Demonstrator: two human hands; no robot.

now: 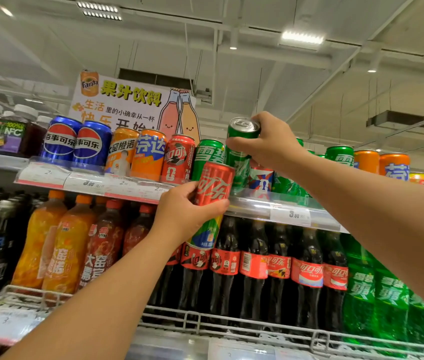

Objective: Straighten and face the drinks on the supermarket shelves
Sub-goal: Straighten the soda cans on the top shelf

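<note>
Both hands up at the can shelf, a can in each.

Left hand wraps a tilted red Coca-Cola aluminium can just in front of the clear shelf edge strip; right hand pinches a green Sprite aluminium can by its top, among the shelf's row.

Single head-worn view, angled upward, close to the can shelf.

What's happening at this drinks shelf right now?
A person is tidying the top shelf of cans. The left hand holds a red cola can, and seemingly a green and blue one below it, in front of the shelf edge. The right hand grips a green can near its top, in the row.
</note>
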